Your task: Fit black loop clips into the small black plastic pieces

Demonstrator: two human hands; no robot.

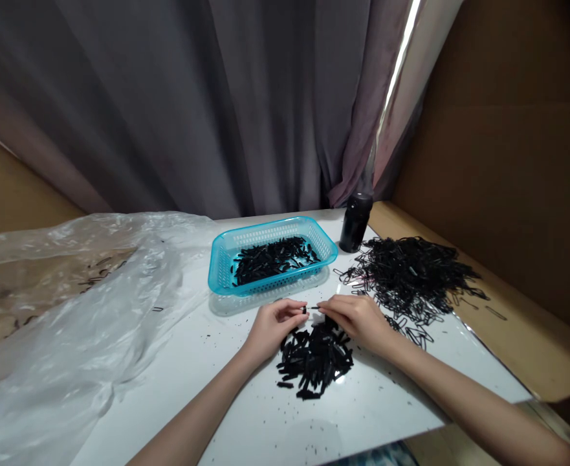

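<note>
My left hand (278,325) is closed in a pinch on a small black piece, its end showing at the thumb and fingertip. Facing it, my right hand (355,316) pinches a thin black loop, with a short, narrow length sticking out toward the left fingers. The two sets of fingertips are almost together. Below them, on the white table, lies a loose pile of short black strips (316,359). To the right of my right hand spreads a large tangled heap of thin black loops (413,268). Whether the two held parts touch is too small to tell.
A blue perforated basket (221,285) with many short black pieces stands behind my hands. Right of it is a dark bottle (355,223). Clear plastic sheeting (134,336) covers the left side. Cardboard (503,162) rises at the right, and a grey curtain (168,110) hangs behind.
</note>
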